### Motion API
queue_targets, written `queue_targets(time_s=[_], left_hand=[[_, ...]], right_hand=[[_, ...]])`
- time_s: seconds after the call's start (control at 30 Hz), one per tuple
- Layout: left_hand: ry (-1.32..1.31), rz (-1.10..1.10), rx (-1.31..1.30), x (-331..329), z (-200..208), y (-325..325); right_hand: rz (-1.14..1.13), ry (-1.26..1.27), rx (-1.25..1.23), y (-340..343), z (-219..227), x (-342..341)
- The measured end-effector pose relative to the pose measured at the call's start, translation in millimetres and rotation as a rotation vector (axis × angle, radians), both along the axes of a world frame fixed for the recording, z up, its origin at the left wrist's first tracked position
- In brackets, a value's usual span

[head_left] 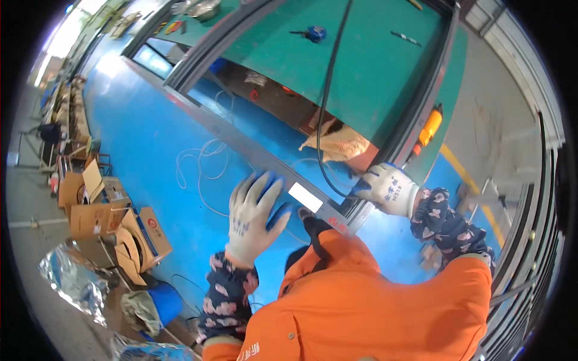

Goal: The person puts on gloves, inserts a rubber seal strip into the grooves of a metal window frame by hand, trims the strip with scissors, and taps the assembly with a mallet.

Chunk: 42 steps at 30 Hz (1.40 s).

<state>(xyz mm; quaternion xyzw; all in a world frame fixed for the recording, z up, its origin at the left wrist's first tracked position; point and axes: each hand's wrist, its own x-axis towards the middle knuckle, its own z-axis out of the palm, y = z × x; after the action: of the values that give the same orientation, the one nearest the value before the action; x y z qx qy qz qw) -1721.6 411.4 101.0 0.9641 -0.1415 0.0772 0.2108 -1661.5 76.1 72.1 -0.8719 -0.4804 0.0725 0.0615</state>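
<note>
— While the person's orange work jacket (pixel 373 301) fills the bottom of the view, where do the two hands sit?

— Both are at the near corner of the long grey metal frame (pixel 328 212), which lies across the green-topped workbench (pixel 373 66) and overhangs the blue floor (pixel 144 138). The left hand (pixel 253 216), in a white knit glove with blue palm coating, is spread flat with fingers released, hovering just beside the near rail and gripping nothing. The right hand (pixel 388 188), gloved alike, is closed around the corner where the side rail meets the near rail.

— So what would make this step go well?

— As a judgement: the right hand should keep its firm clasp at the joint so the corner cannot twist, and the open left palm would best press down on the rail beside the white label (pixel 305 197) to steady it. The black cable (pixel 328 102) loops down near the right hand, so it ought to stay clear of the fingers.

— And farther off?

— An orange-handled tool (pixel 428 131) rests on the bench edge just beyond the right hand, close enough to roll if the frame is jolted. A crumpled tan rag (pixel 337 144) hangs under the bench, and a small blue tape measure (pixel 314 33) lies well away on the green top.
</note>
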Motion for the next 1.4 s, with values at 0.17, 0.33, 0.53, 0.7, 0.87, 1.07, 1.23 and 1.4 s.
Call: queue_targets(time_s=[0.17,0.33,0.53,0.7,0.87,1.07,1.23,1.4], left_hand=[[-0.046,-0.542,0.016,98.3,-4.7,-50.1],[-0.056,-0.885,0.117,150.9,-61.2,-62.6],[0.111,-0.951,0.204,195.7,-52.8,41.4],[0.13,-1.024,0.096,199.6,-48.1,60.2],[0.192,-1.136,0.175,199.8,-67.9,42.0],[0.15,-1.161,0.164,200.6,-70.4,32.6],[0.104,-1.239,0.08,186.0,-73.7,8.5],[0.148,-1.243,0.178,174.2,-78.3,-10.1]], right_hand=[[-0.214,-0.019,0.04,7.5,-7.3,-17.7],[-0.411,-0.053,0.061,20.6,-7.8,-35.2],[-0.656,-0.033,0.014,30.9,8.5,-50.8],[-0.919,0.021,-0.113,51.1,25.7,-55.4],[-1.552,-0.178,-0.311,98.3,-17.5,-41.8],[-2.074,0.073,-0.346,108.6,-13.5,-33.3],[-2.112,0.199,-0.198,95.1,-20.2,-31.1],[-1.999,0.187,0.059,90.2,-30.1,-42.7]])
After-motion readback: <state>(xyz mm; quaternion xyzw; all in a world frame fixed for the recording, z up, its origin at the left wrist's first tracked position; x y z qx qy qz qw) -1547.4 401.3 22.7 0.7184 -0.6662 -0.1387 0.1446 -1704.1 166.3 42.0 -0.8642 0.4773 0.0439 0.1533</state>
